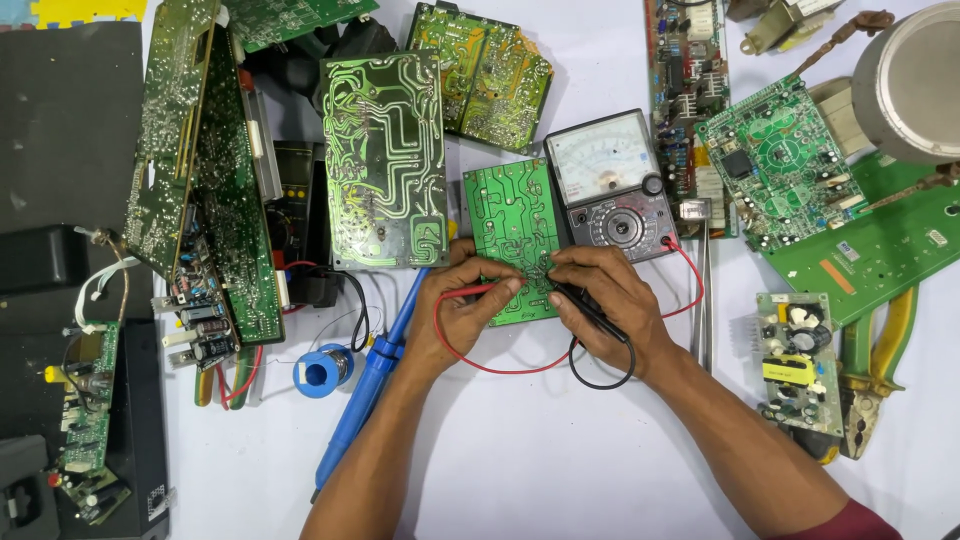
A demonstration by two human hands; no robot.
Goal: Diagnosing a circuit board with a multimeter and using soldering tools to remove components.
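Note:
A small green circuit board (505, 215) lies solder side up in the middle of the white table. My left hand (458, 312) grips a red test probe (478, 291) and presses its tip onto the board. My right hand (608, 297) grips a black test probe (598, 316), its tip also on the board. Red and black leads (520, 367) loop below my hands and run to an analog multimeter (612, 185) just right of the board.
A blue soldering iron (368, 385) and a solder spool (322, 371) lie left of my left arm. Several circuit boards (383, 160) surround the work area. Tweezers (705, 300) and yellow-handled pliers (872, 375) lie to the right. A metal pot (915, 85) sits top right.

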